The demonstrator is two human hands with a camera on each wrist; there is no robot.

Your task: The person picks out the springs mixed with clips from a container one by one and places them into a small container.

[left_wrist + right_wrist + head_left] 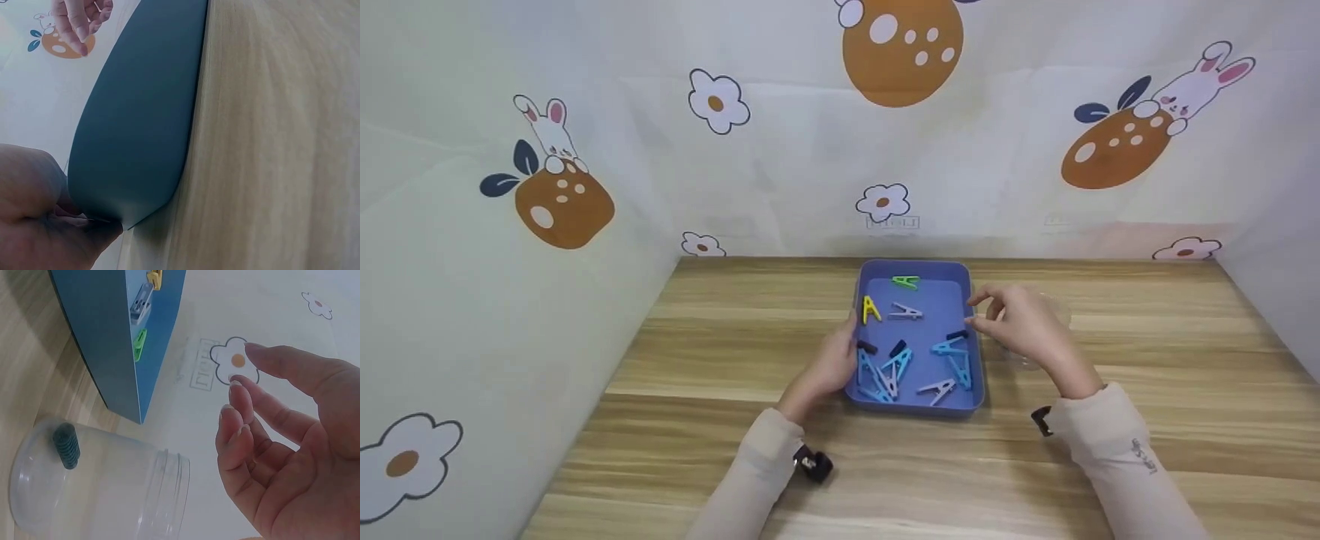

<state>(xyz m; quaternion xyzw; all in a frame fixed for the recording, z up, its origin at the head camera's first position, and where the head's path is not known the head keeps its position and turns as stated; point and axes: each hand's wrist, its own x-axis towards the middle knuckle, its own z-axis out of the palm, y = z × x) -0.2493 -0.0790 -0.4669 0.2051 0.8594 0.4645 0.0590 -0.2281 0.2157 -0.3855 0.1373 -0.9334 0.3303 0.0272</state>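
Tabletop (720,360), tray (919,341) lengthwise toward backdrop (795,165)

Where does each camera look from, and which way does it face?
Head: worn on the head, facing forward and down at the tray of clips; left hand, right hand and sleeves show.
Left wrist: worn on that wrist, facing the tray's outer wall and the tabletop; part of the left hand shows, plus some of the right hand.
Right wrist: worn on that wrist, facing the clear jar and part of the tray; the right hand shows.
Shared: head and right wrist both show some clips.
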